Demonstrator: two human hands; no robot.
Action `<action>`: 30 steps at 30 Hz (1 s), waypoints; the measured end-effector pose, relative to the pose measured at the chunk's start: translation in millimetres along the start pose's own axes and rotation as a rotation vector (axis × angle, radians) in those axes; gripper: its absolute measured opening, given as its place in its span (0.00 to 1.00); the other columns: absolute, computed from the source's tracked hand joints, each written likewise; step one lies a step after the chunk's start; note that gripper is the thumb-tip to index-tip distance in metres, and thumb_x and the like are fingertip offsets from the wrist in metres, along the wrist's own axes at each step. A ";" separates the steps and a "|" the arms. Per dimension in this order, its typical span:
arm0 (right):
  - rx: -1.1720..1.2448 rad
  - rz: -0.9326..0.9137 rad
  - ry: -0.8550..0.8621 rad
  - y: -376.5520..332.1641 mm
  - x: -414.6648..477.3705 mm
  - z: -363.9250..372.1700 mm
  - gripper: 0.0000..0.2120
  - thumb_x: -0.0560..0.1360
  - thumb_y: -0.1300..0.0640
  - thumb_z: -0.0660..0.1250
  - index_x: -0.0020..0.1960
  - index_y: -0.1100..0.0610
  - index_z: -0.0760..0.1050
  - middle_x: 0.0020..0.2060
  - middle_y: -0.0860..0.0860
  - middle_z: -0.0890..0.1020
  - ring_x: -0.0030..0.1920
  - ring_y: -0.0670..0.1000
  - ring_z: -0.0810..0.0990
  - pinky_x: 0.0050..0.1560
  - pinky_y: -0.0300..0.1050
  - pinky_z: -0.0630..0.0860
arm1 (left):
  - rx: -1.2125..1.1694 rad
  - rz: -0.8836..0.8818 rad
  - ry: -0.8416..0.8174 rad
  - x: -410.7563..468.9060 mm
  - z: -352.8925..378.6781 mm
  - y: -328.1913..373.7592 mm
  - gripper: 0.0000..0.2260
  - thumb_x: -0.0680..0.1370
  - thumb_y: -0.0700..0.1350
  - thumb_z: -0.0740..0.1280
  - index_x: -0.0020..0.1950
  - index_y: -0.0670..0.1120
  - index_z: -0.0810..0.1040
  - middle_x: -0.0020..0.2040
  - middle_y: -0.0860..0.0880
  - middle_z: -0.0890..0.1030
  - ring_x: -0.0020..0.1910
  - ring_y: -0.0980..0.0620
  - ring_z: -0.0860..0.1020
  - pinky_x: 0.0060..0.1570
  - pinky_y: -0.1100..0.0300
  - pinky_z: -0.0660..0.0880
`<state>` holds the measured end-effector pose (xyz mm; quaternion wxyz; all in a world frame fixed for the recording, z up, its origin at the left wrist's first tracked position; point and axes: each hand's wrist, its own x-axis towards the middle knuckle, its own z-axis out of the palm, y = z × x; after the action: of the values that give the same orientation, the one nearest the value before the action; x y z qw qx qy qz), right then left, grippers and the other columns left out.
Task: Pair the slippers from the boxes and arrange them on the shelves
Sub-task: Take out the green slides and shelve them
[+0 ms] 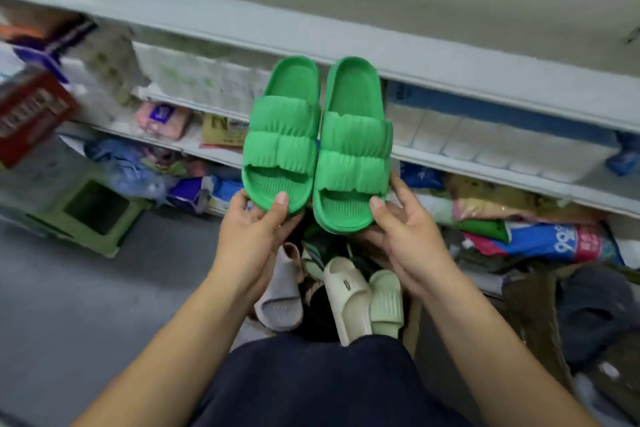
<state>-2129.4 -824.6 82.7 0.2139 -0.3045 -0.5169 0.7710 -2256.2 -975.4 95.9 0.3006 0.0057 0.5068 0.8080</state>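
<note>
Two bright green slippers with ribbed double straps are held side by side in the air in front of the shelves. My left hand (254, 229) grips the toe end of the left green slipper (282, 135), thumb on top. My right hand (403, 232) grips the toe end of the right green slipper (353, 149) the same way. Below my hands lies a heap of loose slippers: a grey one (280, 291), a cream one (348, 295) and a pale green one (386, 302). The box that holds them is hidden.
White shelves (450, 76) run across the view, the top board mostly bare, the lower ones stocked with packets and tissue packs (485, 139). A green plastic stool (93, 211) stands on the grey floor at left. Bags and cloth (540, 243) pile up at right.
</note>
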 end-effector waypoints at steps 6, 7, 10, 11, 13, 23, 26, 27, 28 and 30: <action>0.040 -0.276 -0.004 -67.8 18.5 63.3 0.27 0.81 0.66 0.61 0.77 0.49 0.64 0.57 0.55 0.85 0.60 0.57 0.83 0.58 0.53 0.81 | 0.057 0.278 -0.160 35.4 10.1 88.1 0.15 0.80 0.32 0.64 0.65 0.41 0.68 0.54 0.45 0.86 0.54 0.45 0.84 0.51 0.52 0.82; 0.061 -0.308 -0.004 -78.5 19.5 69.7 0.27 0.81 0.66 0.61 0.77 0.50 0.64 0.58 0.55 0.85 0.60 0.57 0.83 0.56 0.53 0.82 | 0.056 0.302 -0.185 38.9 13.4 99.2 0.16 0.79 0.33 0.65 0.65 0.42 0.68 0.53 0.45 0.86 0.54 0.45 0.84 0.52 0.51 0.82; 0.070 -0.411 0.023 -113.5 22.8 84.3 0.29 0.78 0.62 0.63 0.77 0.50 0.63 0.56 0.55 0.85 0.58 0.56 0.84 0.52 0.49 0.83 | 0.044 0.356 -0.272 46.4 32.7 126.1 0.21 0.74 0.38 0.68 0.65 0.42 0.68 0.52 0.45 0.86 0.53 0.46 0.85 0.52 0.50 0.82; 0.061 -0.440 0.032 -125.6 24.4 87.8 0.29 0.78 0.62 0.63 0.78 0.50 0.63 0.55 0.55 0.86 0.57 0.56 0.84 0.52 0.48 0.82 | 0.031 0.365 -0.295 48.4 40.6 133.5 0.22 0.73 0.39 0.69 0.66 0.42 0.68 0.52 0.45 0.86 0.53 0.45 0.84 0.53 0.49 0.82; 0.043 -0.494 0.048 -149.3 27.4 92.5 0.29 0.80 0.63 0.62 0.79 0.50 0.61 0.54 0.55 0.86 0.57 0.55 0.84 0.53 0.50 0.82 | -0.007 0.379 -0.341 52.2 57.3 147.7 0.24 0.73 0.39 0.69 0.68 0.41 0.67 0.55 0.42 0.85 0.57 0.42 0.83 0.56 0.47 0.81; 0.068 -0.725 0.129 -277.5 34.4 75.0 0.23 0.82 0.61 0.62 0.75 0.55 0.65 0.56 0.54 0.86 0.57 0.56 0.84 0.52 0.51 0.82 | -0.056 0.460 -0.576 68.8 176.5 221.5 0.31 0.77 0.37 0.70 0.77 0.51 0.62 0.58 0.43 0.85 0.56 0.44 0.84 0.52 0.52 0.82; 0.094 -0.705 0.195 -325.9 42.3 62.0 0.17 0.82 0.61 0.64 0.69 0.61 0.70 0.54 0.56 0.85 0.54 0.55 0.86 0.48 0.47 0.83 | -0.019 0.445 -0.581 80.5 226.5 237.9 0.29 0.78 0.39 0.72 0.76 0.46 0.64 0.61 0.39 0.82 0.55 0.44 0.85 0.49 0.53 0.83; 0.097 -0.673 0.213 -341.7 45.9 58.1 0.14 0.82 0.61 0.64 0.66 0.63 0.72 0.55 0.58 0.85 0.52 0.55 0.86 0.46 0.45 0.83 | -0.005 0.434 -0.572 85.5 243.1 241.9 0.28 0.78 0.39 0.73 0.74 0.44 0.65 0.61 0.39 0.81 0.55 0.43 0.84 0.49 0.53 0.83; 0.090 -0.647 0.228 -358.1 49.3 53.2 0.10 0.82 0.61 0.64 0.61 0.64 0.74 0.55 0.59 0.84 0.51 0.55 0.85 0.45 0.44 0.83 | 0.002 0.426 -0.569 89.9 260.9 245.9 0.25 0.77 0.38 0.73 0.72 0.42 0.66 0.62 0.39 0.80 0.56 0.42 0.84 0.48 0.53 0.83; 0.064 -0.614 0.241 -384.5 57.3 47.0 0.06 0.82 0.61 0.64 0.53 0.64 0.77 0.53 0.59 0.83 0.49 0.55 0.85 0.43 0.44 0.83 | 0.028 0.430 -0.572 99.5 288.7 253.5 0.21 0.77 0.39 0.73 0.67 0.40 0.69 0.62 0.38 0.80 0.56 0.41 0.83 0.49 0.52 0.83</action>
<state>-2197.5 -675.1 438.2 0.5055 -0.2167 -0.5310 0.6446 -2368.8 -768.5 415.3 0.2534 0.3420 0.4003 0.8116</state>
